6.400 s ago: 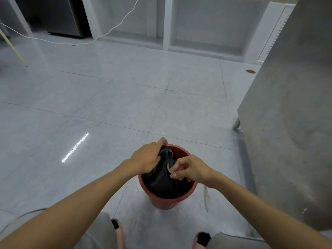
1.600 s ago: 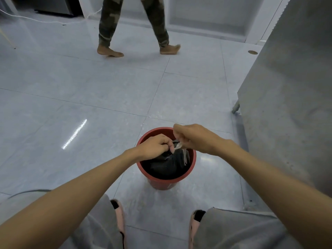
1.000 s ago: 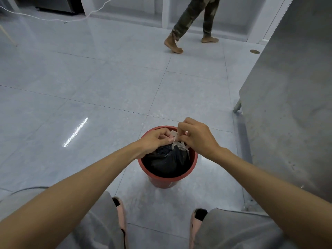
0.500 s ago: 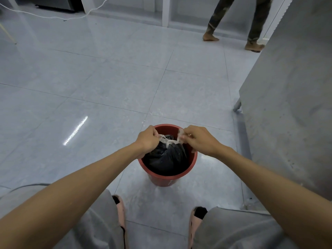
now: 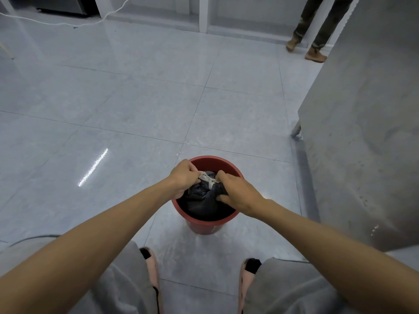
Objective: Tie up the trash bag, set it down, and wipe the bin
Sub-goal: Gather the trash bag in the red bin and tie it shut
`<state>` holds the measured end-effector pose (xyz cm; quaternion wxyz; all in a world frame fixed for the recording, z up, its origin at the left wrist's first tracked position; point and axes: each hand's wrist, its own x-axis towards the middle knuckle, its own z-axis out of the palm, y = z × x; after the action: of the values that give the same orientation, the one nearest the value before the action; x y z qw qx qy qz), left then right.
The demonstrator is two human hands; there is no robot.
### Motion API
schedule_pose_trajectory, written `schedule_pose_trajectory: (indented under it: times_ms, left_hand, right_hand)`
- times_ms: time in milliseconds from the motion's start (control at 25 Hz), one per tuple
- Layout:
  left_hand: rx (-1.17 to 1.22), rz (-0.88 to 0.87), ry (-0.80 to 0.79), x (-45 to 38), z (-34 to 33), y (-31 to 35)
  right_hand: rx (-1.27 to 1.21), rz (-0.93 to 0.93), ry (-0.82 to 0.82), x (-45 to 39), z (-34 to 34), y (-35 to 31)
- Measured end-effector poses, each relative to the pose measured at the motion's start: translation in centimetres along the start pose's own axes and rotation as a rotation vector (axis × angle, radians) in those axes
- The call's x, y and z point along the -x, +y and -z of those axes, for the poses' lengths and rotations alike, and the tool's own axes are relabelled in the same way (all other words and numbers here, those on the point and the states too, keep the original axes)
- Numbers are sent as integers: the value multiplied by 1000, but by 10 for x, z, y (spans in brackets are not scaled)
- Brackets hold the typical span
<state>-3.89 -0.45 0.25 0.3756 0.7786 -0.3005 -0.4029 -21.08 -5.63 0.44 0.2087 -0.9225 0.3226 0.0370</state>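
A small red bin [image 5: 204,225] stands on the grey tiled floor in front of my feet. Inside it sits a black trash bag [image 5: 201,200], its top gathered, with pale drawstring ties [image 5: 209,178] stretched across the top. My left hand [image 5: 183,177] grips the left end of the ties over the bin's left rim. My right hand [image 5: 238,192] grips the right end and the bag's neck, fingers curled into the black plastic. The lower part of the bag is hidden by the bin wall.
A tall grey metal cabinet [image 5: 362,109] stands close on the right, its leg near the bin. Another person's legs [image 5: 317,30] are at the far right by the white wall frames. A white cable [image 5: 68,23] lies across the far floor. My slippered feet [image 5: 152,268] flank the bin.
My hands have drawn the pale ties tighter over the bag top, and my right hand has dropped onto the bag's neck. The other person has walked from left to far right.
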Motion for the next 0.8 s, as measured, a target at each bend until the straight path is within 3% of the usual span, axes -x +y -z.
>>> schedule_pose_trajectory:
  times_ms: [120,280,440,520,640,800]
  left_hand:
    - [6,-155,-9,12,-1,6]
    - [-426,-500,-34,21,12,17]
    - [-898,-582,-184,18,21,11]
    - [-876,-614,-149,16,18,4]
    - [-617,-606,-6,7,13,-9]
    - [-615,-623,27,-18,20,-12]
  right_hand:
    - [-4,-28,96,0,4,7]
    - [-128,-79,224,-2,17,9]
    - [-186,-95,296,-8,27,7]
    - [-210,-82,313,-13,30,3]
    - [-269,-90,366,-23,24,0]
    - [-286,-158,506,-39,11,-2]
